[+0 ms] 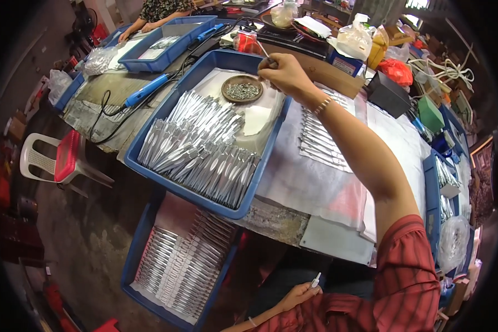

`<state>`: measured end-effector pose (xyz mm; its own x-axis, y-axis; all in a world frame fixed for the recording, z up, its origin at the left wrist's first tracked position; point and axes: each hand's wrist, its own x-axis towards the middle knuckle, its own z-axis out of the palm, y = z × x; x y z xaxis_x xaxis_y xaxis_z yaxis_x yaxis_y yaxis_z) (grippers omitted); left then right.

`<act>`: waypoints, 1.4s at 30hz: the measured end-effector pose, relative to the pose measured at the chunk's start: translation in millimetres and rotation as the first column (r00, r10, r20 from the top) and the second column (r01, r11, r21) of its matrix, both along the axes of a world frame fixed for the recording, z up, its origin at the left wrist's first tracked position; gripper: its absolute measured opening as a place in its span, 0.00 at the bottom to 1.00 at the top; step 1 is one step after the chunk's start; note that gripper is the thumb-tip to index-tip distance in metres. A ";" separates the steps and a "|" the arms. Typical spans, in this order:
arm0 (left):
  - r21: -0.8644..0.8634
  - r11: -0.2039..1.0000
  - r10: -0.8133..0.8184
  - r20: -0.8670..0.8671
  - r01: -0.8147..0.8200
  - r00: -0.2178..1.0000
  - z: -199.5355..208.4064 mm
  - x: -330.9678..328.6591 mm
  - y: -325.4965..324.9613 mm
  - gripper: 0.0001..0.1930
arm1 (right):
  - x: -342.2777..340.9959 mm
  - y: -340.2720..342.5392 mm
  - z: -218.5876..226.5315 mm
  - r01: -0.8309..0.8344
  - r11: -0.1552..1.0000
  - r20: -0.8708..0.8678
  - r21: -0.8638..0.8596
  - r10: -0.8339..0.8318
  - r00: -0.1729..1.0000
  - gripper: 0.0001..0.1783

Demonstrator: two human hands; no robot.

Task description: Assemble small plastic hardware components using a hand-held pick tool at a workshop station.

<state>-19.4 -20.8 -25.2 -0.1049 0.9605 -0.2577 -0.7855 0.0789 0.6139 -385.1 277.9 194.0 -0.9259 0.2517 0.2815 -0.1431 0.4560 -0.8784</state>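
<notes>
My right hand [285, 74] is raised over the far right corner of a blue tray [243, 209], closed around a thin metal rod with a dark grip [264, 51]. Just left of that hand is a round brown dish [225, 95] of tiny metal parts, standing inside the tray. Many long shiny metal pieces [205, 146] lie heaped in the tray's nearer part. Low in the view, close to my lap, my left hand [299, 296] pinches a small silver-white piece [316, 280]; its full shape is hidden by the fingers.
Below the table edge sits a second blue tray [128, 276] with rows of metal pieces. More pieces [318, 138] lie in a row on the white sheet. Blue corded tools [146, 89], a chair [66, 157] and a black box [389, 94] surround them. A co-worker's hands [144, 27] show far left.
</notes>
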 end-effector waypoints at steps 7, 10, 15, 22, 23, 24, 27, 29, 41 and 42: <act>-0.141 0.978 -0.125 0.180 0.151 0.976 17.6 0.7 1.0 0.12 | 215.1 -55.8 33.2 0.122 0.926 0.315 -0.358 -0.003 0.949 0.05; -0.141 0.986 -0.095 -0.013 0.092 0.995 29.9 -4.0 2.5 0.12 | 304.4 -73.9 15.6 0.204 0.864 0.415 -0.460 0.005 0.910 0.05; -0.296 0.943 -0.131 0.086 0.150 0.988 70.2 -20.4 18.1 0.12 | 418.1 -103.3 -29.7 0.375 0.791 0.536 -0.483 -0.072 0.841 0.07; -0.286 0.942 -0.152 0.096 0.174 0.984 94.2 -8.2 22.7 0.10 | 480.5 -136.1 -84.7 0.238 0.917 0.200 -0.320 -0.181 0.963 0.06; -0.271 0.948 -0.143 0.106 0.167 0.984 96.9 -3.9 22.4 0.10 | 487.0 -139.0 -87.3 0.226 0.935 0.200 -0.275 -0.174 0.964 0.07; -0.255 0.953 -0.135 0.116 0.161 0.984 99.5 0.5 22.8 0.09 | 489.2 -140.8 -87.5 0.223 0.954 0.158 -0.202 -0.193 0.968 0.08; -0.255 0.951 -0.173 0.035 0.176 0.984 107.9 11.0 24.7 0.08 | 497.0 -144.2 -95.0 0.253 0.956 0.104 -0.147 -0.240 0.965 0.10; -0.272 0.946 -0.185 -0.008 0.176 0.983 111.4 17.8 25.8 0.08 | 502.0 -144.4 -98.5 0.313 0.931 0.112 -0.190 -0.296 0.949 0.09; -0.349 0.937 -0.223 -0.574 0.010 0.788 118.7 28.3 33.0 0.04 | 511.9 -148.1 -111.6 0.383 0.893 0.120 -0.235 -0.364 0.924 0.09; -0.305 0.952 -0.214 -0.728 -0.028 0.652 117.8 27.8 33.5 0.04 | 511.3 -148.4 -112.2 0.385 0.888 0.126 -0.250 -0.365 0.922 0.09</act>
